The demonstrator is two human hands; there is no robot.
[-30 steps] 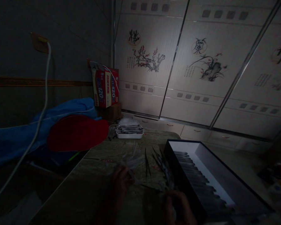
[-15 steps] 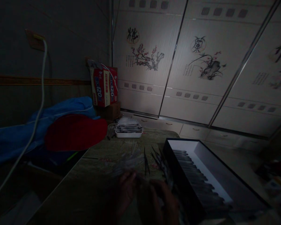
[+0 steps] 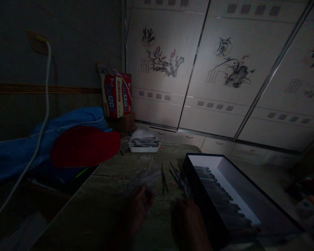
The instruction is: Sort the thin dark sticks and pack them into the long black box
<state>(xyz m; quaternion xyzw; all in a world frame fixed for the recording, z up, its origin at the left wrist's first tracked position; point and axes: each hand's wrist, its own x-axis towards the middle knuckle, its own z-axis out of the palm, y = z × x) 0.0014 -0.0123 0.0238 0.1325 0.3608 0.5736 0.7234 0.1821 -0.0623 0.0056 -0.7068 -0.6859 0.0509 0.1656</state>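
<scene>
On the near edge of the table (image 3: 102, 195), both hands sit low in the dark. The left hand (image 3: 139, 206) rests just near a pile of clear thin wrappers (image 3: 146, 176), its fingertips at the pile's near edge. The right hand (image 3: 187, 219) lies just near a bunch of thin dark sticks (image 3: 180, 177), which fan out on the table right beside the long black box (image 3: 240, 205). It is too dark to tell if either hand is pinching anything. A small white tray (image 3: 143, 145) stands far back. A red round thing (image 3: 85, 145) lies to the left.
</scene>
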